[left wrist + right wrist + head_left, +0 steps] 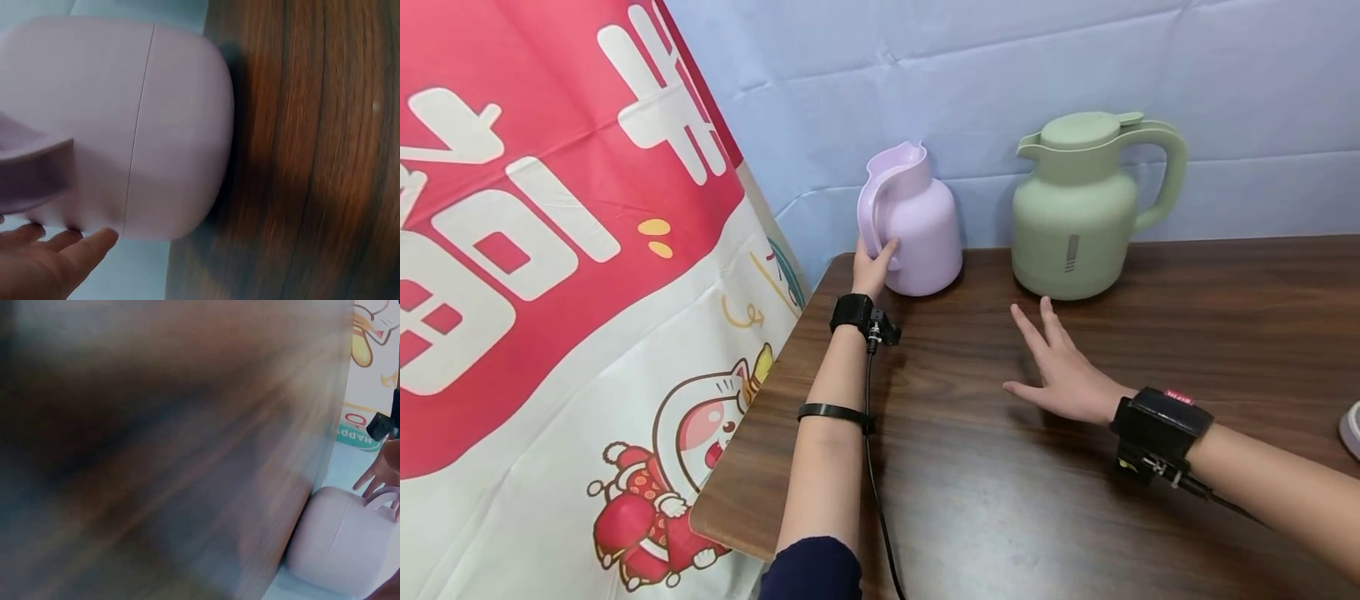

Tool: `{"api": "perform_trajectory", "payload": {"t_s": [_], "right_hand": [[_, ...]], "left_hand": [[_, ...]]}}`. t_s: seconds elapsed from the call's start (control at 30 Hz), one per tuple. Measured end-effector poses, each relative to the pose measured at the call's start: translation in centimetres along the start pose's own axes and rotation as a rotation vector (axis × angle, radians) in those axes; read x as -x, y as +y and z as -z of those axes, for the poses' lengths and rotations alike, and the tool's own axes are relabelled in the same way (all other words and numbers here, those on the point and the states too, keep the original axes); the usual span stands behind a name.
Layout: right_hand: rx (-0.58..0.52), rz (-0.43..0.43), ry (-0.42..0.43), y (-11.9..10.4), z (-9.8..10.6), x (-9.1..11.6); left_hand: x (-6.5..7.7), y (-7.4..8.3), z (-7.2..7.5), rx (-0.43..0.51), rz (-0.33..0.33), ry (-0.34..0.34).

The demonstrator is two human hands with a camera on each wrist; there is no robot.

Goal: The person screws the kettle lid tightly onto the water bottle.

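A lilac vacuum jug [928, 237] with a wavy-rimmed top stands upright at the table's back left, its handle towards me. My left hand [872, 268] is at the lower end of that handle, thumb on the near side. In the left wrist view, the fingers [90, 250] stretch out straight along the jug's side, below the handle. A sage-green vacuum jug [1067, 225] with its lid on stands to the right, handle pointing right. In front of it, my right hand [1067, 375] hovers with fingers spread and holds nothing.
The dark wooden table [970, 467] meets a pale blue cloth backdrop [985, 75]. A red and white printed banner [550, 317] hangs along the left edge. A pale rounded object [1351, 429] is cut off at the right. A black cable [880, 500] runs along my left arm.
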State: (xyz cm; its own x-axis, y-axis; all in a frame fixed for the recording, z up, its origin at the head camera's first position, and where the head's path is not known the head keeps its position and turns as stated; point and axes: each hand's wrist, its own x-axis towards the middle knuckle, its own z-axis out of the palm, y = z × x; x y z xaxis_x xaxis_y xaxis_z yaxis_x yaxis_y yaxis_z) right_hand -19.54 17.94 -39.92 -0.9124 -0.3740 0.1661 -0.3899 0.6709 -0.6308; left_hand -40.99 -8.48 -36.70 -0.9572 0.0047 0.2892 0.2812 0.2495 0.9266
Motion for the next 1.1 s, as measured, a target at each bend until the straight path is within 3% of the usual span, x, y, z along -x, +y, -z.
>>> {"api": "perform_trajectory", "payload": {"t_s": [0.4,0.67,0.93,1.1], "right_hand": [[-0.028,-0.026,-0.031,1.0,0.0,1.3],[-0.063,-0.064,-0.03,1.2,0.6,2.2],[-0.092,-0.085,-0.03,1.5,1.4,2.7],[-0.109,-0.084,-0.014,1.4,1.4,2.3]], "left_hand": [[0.5,0.2,0.1,-0.108,0.018,-0.015],[3.2,3.7,0.9,-0.04,0.045,-0.105],[4.1,1.4,0.7,0.011,0.03,-0.122],[6.6,3.9,1.0,0.09,0.049,-0.219]]}}
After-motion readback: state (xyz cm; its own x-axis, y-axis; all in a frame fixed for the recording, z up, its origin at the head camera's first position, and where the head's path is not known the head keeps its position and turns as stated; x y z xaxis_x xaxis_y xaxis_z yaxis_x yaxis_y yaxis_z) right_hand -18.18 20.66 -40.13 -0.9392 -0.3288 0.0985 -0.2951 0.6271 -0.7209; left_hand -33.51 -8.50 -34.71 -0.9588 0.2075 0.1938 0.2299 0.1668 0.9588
